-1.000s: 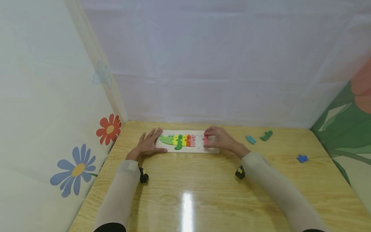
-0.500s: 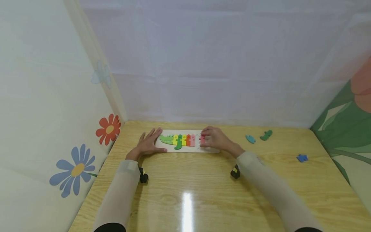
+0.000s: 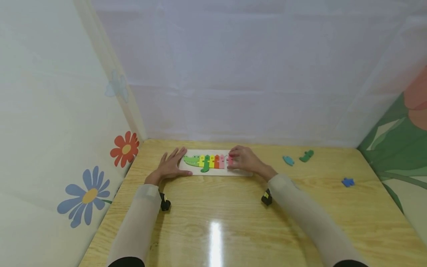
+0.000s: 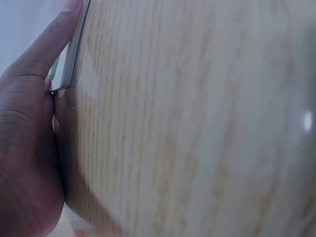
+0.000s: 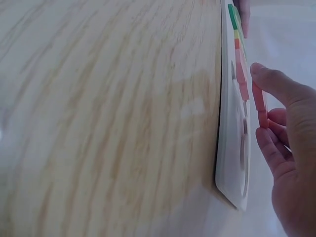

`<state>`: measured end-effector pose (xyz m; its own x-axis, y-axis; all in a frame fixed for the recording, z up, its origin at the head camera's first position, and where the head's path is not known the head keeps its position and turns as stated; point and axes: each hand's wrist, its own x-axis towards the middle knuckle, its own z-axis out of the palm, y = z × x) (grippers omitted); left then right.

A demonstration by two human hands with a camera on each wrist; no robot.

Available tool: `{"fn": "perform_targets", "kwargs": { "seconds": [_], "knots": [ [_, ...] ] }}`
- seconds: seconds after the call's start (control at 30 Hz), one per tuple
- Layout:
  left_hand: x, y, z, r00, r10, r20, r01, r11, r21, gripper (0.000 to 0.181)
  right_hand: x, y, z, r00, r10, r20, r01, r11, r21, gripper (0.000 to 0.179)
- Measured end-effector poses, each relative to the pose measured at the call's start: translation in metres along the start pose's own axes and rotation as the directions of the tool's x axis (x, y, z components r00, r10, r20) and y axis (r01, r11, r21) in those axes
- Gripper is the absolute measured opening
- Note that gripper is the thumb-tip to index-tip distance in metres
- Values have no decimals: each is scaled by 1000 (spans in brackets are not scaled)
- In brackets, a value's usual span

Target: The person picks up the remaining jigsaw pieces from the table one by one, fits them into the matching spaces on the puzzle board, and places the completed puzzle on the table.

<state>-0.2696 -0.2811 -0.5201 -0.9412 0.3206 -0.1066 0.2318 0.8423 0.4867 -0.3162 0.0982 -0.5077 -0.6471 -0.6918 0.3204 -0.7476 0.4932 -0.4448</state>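
Observation:
A white puzzle board [image 3: 200,152] lies on the table with a crocodile made of several coloured pieces, its green head [image 3: 191,160] at the left. My left hand [image 3: 170,167] rests at the board's left end, fingers spread and thumb along the near edge, seen closely in the left wrist view. My right hand [image 3: 247,159] pinches a pink puzzle piece [image 3: 230,160] between thumb and fingers. In the right wrist view the pink piece [image 5: 259,101] is held just off the board, beside the last laid light pink piece [image 5: 241,74]. Fingers partly cover the piece in the head view.
On the right of the wooden table [image 3: 213,207] lie three loose pieces: a light blue one [image 3: 288,160], a green one [image 3: 306,155] and a dark blue one [image 3: 348,182]. A pale cloth wall [image 3: 233,74] stands behind, and a flowered wall [image 3: 83,141] borders the left.
My right hand has moved left along the board with the pink piece, closer to the row of laid pieces. The left hand has stayed in place.

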Motion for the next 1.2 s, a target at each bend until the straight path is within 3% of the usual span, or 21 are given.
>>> {"fn": "perform_targets", "kwargs": {
  "seconds": [0.2,0.47,0.93,1.2],
  "knots": [
    [0,-1,0,1000,3,-3,-3,1000,-6,133,3,-2,2,1000,-5,2,5,1000,26,51],
    [2,3,-3,1000,-13,12,13,1000,17,123,4,-4,6,997,65,43,-67,996,55,53],
    [2,4,-4,1000,-16,14,16,999,29,125,8,-8,11,992,106,69,-109,993,38,57],
    [3,-5,3,1000,6,-8,-6,1000,5,128,10,-7,16,985,145,95,-150,988,47,56]
  ]
}}
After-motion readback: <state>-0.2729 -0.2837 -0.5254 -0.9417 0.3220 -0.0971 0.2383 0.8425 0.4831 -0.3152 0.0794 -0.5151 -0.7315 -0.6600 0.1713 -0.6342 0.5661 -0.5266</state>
